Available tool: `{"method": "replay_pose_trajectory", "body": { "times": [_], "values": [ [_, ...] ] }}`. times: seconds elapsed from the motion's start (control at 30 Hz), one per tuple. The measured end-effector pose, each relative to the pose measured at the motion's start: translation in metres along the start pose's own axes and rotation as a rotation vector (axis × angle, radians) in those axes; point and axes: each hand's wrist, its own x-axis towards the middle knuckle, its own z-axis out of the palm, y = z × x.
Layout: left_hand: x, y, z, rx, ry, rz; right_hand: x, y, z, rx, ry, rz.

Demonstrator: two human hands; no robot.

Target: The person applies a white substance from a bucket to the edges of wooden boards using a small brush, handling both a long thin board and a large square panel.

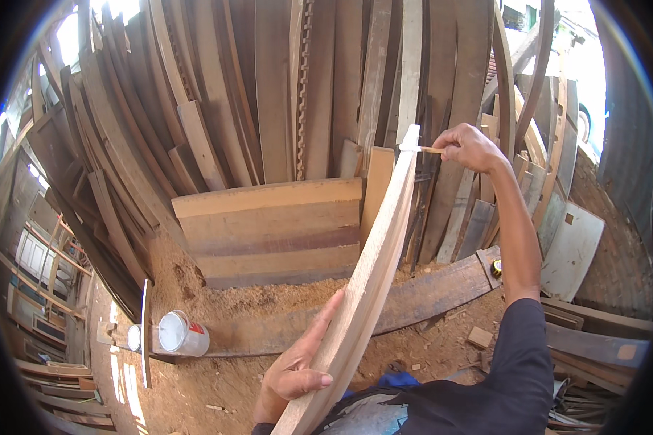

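Note:
A long, pale wooden beam [366, 279] slants up and away from my body, its far tip [412, 133] coated white. My left hand [301, 370] grips the near part of the beam, thumb over the upper face and fingers stretched along its left side. At the far end, my right hand [473, 147] pinches the thin handle of a small paintbrush [431, 150]. The brush's white head meets the beam just below its tip. Wood grain shows bare along the rest of the beam.
A white bucket [185, 335] and a smaller white pot [134, 336] stand at lower left by a low plank [435, 299]. A tape measure [495, 268] sits at that plank's right end. Tall boards [276, 94] lean behind a wide panel [268, 225]. Sawdust covers the ground.

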Motion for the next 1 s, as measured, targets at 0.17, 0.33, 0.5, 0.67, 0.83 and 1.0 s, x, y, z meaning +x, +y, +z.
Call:
{"method": "replay_pose_trajectory", "body": {
  "times": [0.17, 0.33, 0.5, 0.67, 0.83, 1.0],
  "values": [
    [-0.001, 0.0, -0.001, -0.023, 0.034, 0.005, -0.044, -0.034, 0.008, 0.0, -0.029, -0.105],
    [-0.001, -0.002, -0.002, -0.019, 0.025, 0.007, -0.063, -0.056, 0.01, -0.043, 0.049, -0.079],
    [-0.002, -0.004, -0.005, -0.046, 0.026, 0.013, -0.079, -0.052, 0.018, -0.01, 0.035, -0.269],
    [-0.001, 0.001, -0.002, 0.054, -0.033, -0.008, -0.074, -0.051, 0.012, 0.074, 0.047, -0.125],
    [0.0, 0.002, -0.003, 0.11, -0.05, 0.007, -0.069, -0.049, 0.013, -0.052, 0.021, -0.065],
    [-0.001, 0.001, 0.0, 0.059, -0.002, -0.027, -0.088, -0.064, 0.021, 0.044, -0.055, -0.157]
  ]
}}
